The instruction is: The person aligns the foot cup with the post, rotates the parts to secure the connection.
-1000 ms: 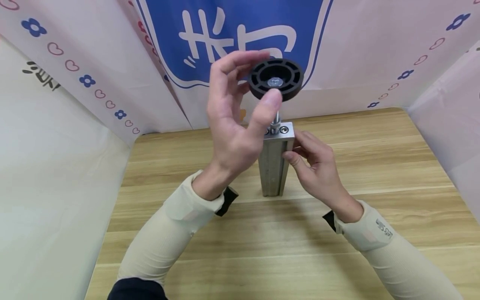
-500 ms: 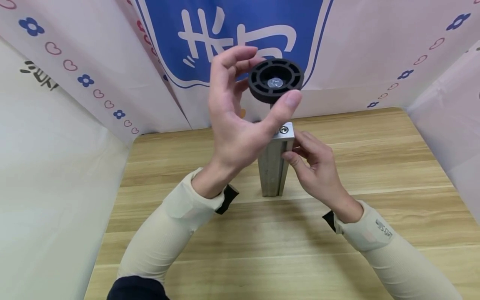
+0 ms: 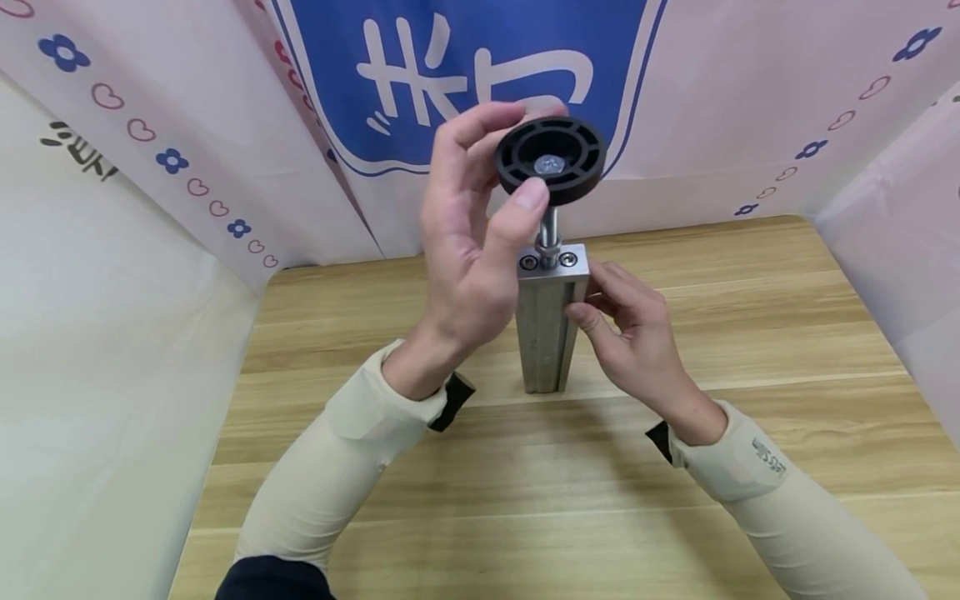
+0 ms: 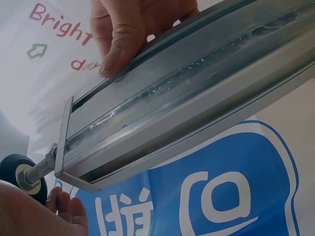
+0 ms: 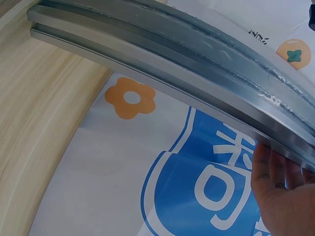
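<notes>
An aluminium profile point(image 3: 542, 337) stands upright on the table, capped by a metal end plate point(image 3: 576, 271) with two screws. A levelling foot tops it: a round black base point(image 3: 583, 185) on a threaded stem point(image 3: 550, 225), with a nut just above the plate. My left hand point(image 3: 467, 271) has its thumb on the near rim of the base and its fingers curled round the left and far side. Lower down, my right hand point(image 3: 636, 333) grips the right side of the profile near its top. In the left wrist view the stem point(image 4: 38, 172) sticks out of the plate.
The wood-grain table point(image 3: 420, 517) lies beneath. Behind it hangs a pale printed cloth with a blue sign point(image 3: 517, 42). White cloth walls point(image 3: 90, 333) flank the left and right sides. Both forearms wear cream sleeves with black wrist devices.
My left thumb slid right along the base's rim, covering the stem, then came back left, baring stem and screws. The left fingers shifted round the rim too. My right hand and the profile stayed still.
</notes>
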`<move>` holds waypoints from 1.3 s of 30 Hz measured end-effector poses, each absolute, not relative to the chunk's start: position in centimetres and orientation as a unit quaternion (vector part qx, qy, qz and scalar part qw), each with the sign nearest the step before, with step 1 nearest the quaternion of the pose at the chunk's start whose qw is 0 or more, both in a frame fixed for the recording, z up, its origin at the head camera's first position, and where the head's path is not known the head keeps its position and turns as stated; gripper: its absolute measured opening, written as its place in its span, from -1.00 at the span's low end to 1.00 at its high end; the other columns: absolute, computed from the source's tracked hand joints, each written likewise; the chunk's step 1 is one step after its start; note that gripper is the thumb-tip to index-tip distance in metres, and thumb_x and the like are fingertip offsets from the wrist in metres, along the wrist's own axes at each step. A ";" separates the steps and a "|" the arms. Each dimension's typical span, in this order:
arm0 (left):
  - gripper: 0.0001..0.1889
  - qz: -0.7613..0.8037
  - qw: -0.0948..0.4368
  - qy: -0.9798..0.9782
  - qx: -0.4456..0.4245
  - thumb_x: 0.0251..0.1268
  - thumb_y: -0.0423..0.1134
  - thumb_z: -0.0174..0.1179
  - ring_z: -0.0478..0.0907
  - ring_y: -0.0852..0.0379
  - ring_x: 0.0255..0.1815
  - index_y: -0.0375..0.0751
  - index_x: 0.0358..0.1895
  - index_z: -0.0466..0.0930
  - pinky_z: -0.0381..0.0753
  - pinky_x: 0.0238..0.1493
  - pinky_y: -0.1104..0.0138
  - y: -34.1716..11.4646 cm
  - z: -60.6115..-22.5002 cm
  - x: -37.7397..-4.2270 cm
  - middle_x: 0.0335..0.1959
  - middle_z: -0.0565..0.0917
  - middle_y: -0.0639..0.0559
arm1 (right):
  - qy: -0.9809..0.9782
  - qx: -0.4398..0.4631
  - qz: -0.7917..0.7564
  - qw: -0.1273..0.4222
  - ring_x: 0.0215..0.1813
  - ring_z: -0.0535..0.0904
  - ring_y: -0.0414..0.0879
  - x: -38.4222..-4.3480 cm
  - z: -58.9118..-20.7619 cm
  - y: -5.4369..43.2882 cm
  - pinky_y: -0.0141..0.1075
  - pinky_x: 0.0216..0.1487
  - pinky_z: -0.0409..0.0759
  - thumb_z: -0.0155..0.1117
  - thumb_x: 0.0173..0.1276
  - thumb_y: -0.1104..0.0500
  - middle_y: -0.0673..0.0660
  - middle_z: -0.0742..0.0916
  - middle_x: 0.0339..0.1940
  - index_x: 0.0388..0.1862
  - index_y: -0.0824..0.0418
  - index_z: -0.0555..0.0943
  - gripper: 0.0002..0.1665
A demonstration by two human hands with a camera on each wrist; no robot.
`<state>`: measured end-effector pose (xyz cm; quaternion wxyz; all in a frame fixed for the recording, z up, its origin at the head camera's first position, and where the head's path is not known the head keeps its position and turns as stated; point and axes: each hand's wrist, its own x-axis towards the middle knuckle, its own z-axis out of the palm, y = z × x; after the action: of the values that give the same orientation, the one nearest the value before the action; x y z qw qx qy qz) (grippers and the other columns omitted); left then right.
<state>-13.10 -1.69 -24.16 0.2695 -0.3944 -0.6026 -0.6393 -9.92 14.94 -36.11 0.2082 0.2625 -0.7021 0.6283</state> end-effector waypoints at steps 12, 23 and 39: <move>-0.27 -0.608 0.320 -0.635 -0.353 0.09 -0.24 0.34 0.47 0.12 0.26 -0.65 0.26 0.31 0.64 0.22 0.17 -1.3 -23.9 -12.8 0.20 0.47 -0.43 | -0.696 0.271 0.629 0.215 -0.11 0.68 -0.24 -10.0 -36.1 14.9 -0.43 -0.03 0.77 0.35 0.47 0.17 -0.10 0.73 -0.06 0.29 0.51 0.60 -0.45; -0.26 -0.615 0.330 -0.634 -0.333 0.02 -0.31 0.46 0.49 0.14 0.19 -0.63 0.24 0.33 0.66 0.19 0.17 -1.1 -24.1 -12.9 0.13 0.49 -0.38 | -0.694 0.271 0.632 0.214 -0.11 0.68 -0.23 -10.0 -36.1 14.9 -0.43 -0.03 0.77 0.35 0.47 0.16 -0.10 0.73 -0.06 0.32 0.50 0.59 -0.43; -0.51 -0.660 0.274 -0.586 -0.382 0.36 -0.32 -0.04 0.64 -0.35 0.17 -0.66 0.22 0.20 0.65 0.29 0.04 -1.4 -24.4 -12.7 0.23 0.58 -0.62 | -0.699 0.263 0.631 0.209 -0.09 0.72 -0.22 -9.9 -36.1 14.9 -0.39 0.00 0.79 0.34 0.43 0.36 -0.07 0.75 -0.05 0.32 0.49 0.59 -0.50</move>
<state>-12.73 -1.37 -24.41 0.2738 -0.3824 -0.5863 -0.6595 -9.89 14.86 -36.13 0.2086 0.2629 -0.6994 0.6310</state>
